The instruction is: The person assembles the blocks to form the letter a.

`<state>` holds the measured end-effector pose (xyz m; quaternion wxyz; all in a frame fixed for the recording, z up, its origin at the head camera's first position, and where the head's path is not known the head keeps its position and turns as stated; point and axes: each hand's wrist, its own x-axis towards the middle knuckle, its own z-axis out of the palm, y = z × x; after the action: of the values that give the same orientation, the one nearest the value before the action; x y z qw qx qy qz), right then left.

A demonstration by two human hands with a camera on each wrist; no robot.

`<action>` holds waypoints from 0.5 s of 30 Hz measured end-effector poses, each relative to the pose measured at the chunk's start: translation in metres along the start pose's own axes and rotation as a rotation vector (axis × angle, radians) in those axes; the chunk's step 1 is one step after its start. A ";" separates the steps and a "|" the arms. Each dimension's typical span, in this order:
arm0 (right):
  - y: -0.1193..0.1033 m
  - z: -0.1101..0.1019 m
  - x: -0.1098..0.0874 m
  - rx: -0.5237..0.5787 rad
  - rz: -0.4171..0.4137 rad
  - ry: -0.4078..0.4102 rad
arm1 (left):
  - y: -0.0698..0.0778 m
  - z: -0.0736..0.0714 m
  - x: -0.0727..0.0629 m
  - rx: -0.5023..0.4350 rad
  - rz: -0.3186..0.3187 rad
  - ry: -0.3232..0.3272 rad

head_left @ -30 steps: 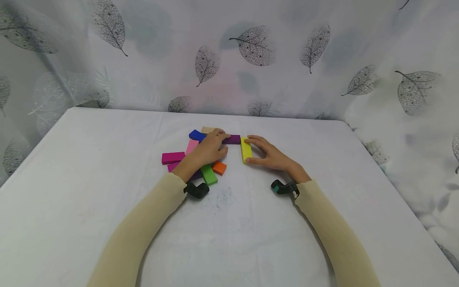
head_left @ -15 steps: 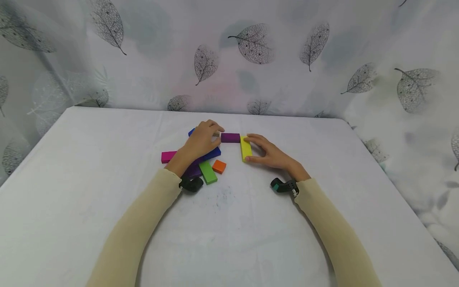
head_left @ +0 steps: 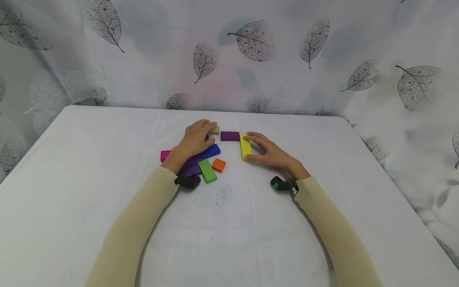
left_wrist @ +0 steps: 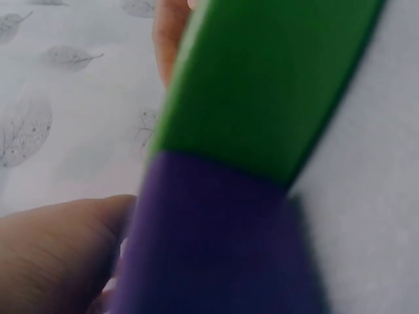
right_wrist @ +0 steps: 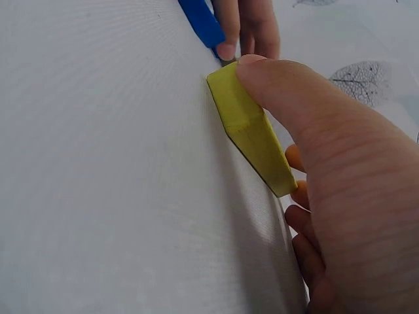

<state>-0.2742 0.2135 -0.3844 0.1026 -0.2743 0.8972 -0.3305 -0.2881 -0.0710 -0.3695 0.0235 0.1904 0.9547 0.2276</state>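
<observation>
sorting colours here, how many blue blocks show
2, by the left hand: a blue block on the thumb's near side, a second blue block, mostly covered, beyond it. More may be hidden.

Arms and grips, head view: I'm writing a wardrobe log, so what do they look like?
Left sleeve and right sleeve are long, plain beige. The wrists carry a left device and right device, both small and black; the right has a teal patch. Left grip and right grip look ungloved.
</observation>
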 end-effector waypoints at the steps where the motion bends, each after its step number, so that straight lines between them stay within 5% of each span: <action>1: 0.000 0.000 0.000 0.000 0.003 -0.001 | -0.001 0.000 0.000 0.003 0.002 -0.005; 6: -0.001 0.000 0.000 0.004 0.014 -0.006 | -0.005 0.002 0.001 0.014 -0.009 -0.007; 15: -0.002 -0.001 0.000 0.020 0.025 -0.010 | -0.002 0.000 -0.001 0.024 -0.046 0.084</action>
<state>-0.2735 0.2129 -0.3824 0.1139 -0.2636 0.8968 -0.3366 -0.2875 -0.0729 -0.3707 -0.0135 0.1591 0.9615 0.2235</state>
